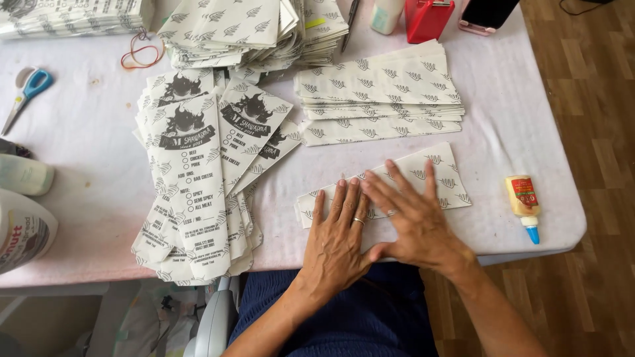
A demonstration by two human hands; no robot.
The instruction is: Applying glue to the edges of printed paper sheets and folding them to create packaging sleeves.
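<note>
Both my hands lie flat on a long white paper sleeve [436, 173] printed with grey leaf marks, near the table's front edge. My left hand [337, 238] presses its left part, fingers spread, a ring on one finger. My right hand [410, 211] overlaps beside it, fingers fanned toward the sleeve's middle. Neither hand grips anything. A small glue bottle [523, 203] with a blue tip lies to the right of the sleeve.
A fanned pile of printed sleeves [198, 172] covers the table's middle left. A neat stack [380, 89] sits behind my hands, more stacks [245, 30] at the back. Blue-handled scissors [26, 89], rubber bands [142, 53], a red object [428, 18] and a phone [486, 14] are around. White bottles [23, 225] stand at the left edge.
</note>
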